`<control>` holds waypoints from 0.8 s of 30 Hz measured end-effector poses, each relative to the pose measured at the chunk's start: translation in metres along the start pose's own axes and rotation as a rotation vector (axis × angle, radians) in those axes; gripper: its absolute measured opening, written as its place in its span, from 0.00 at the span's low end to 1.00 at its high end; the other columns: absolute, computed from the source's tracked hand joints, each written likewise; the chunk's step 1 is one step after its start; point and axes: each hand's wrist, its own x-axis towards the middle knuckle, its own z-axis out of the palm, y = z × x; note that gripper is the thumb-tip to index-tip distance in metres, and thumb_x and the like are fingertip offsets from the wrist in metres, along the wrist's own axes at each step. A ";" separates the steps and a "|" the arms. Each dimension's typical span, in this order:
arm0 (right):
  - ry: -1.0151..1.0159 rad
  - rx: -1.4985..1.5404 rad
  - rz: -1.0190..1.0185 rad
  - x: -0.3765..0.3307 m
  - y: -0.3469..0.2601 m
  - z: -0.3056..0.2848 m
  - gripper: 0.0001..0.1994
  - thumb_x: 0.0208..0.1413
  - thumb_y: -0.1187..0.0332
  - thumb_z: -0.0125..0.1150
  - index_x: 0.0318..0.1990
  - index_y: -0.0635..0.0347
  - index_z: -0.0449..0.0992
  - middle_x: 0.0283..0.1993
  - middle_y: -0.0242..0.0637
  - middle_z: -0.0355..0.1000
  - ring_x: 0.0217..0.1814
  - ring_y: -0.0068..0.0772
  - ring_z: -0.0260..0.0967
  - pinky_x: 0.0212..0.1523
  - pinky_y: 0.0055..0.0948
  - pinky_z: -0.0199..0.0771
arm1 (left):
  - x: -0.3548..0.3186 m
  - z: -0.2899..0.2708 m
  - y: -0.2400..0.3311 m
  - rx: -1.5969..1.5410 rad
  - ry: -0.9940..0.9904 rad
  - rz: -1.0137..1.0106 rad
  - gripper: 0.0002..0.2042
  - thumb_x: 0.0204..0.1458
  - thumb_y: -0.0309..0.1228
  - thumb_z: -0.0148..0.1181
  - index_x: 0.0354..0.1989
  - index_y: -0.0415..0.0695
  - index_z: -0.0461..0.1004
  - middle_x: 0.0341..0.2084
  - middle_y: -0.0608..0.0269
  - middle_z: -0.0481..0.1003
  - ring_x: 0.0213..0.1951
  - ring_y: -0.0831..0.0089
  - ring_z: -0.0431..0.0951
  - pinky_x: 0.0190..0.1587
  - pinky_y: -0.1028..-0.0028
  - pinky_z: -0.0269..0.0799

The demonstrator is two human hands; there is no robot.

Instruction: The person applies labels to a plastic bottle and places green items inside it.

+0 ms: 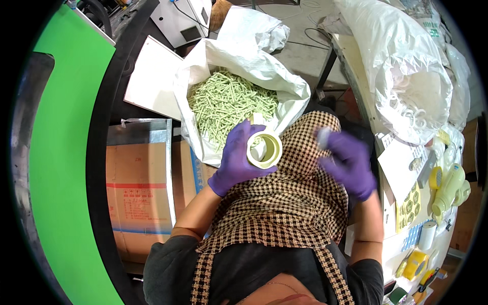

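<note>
My left hand (236, 162) holds a pale ring (265, 148) above my lap, near the open bag of green parts (229, 99). My right hand (349, 162) is blurred; its fingers seem to pinch something small, so the work looks unfinished.

Pretty bright, even light overall, soft shadows only. The white plastic bags (406, 66) up top right glare and lose detail. The right hand (348, 162) is smeared with motion blur while the left hand (236, 160) looks sharp. Heavy fisheye: black corners, straight edges bending near the rim.
</note>
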 end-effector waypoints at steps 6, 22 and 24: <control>-0.050 -0.065 -0.022 0.012 -0.009 0.087 0.08 0.49 0.77 0.62 0.38 0.60 0.82 0.39 0.46 0.81 0.37 0.48 0.80 0.40 0.37 0.81 | 0.013 0.002 0.015 0.107 -0.095 0.162 0.60 0.33 0.41 0.84 0.71 0.29 0.47 0.52 0.51 0.77 0.50 0.51 0.77 0.59 0.54 0.66; -0.318 -0.295 0.073 -0.007 0.023 0.093 0.07 0.53 0.72 0.59 0.39 0.60 0.78 0.42 0.46 0.77 0.40 0.52 0.78 0.39 0.46 0.77 | 0.011 0.027 0.025 0.177 -0.046 0.159 0.40 0.40 0.44 0.76 0.61 0.35 0.69 0.55 0.48 0.76 0.55 0.49 0.77 0.64 0.48 0.63; -0.179 -0.150 -0.089 -0.023 0.037 0.102 0.10 0.57 0.72 0.56 0.45 0.60 0.79 0.44 0.51 0.77 0.46 0.57 0.77 0.46 0.49 0.77 | 0.005 0.038 0.019 0.264 -0.043 0.160 0.41 0.45 0.48 0.73 0.64 0.35 0.67 0.59 0.47 0.73 0.59 0.47 0.75 0.68 0.44 0.57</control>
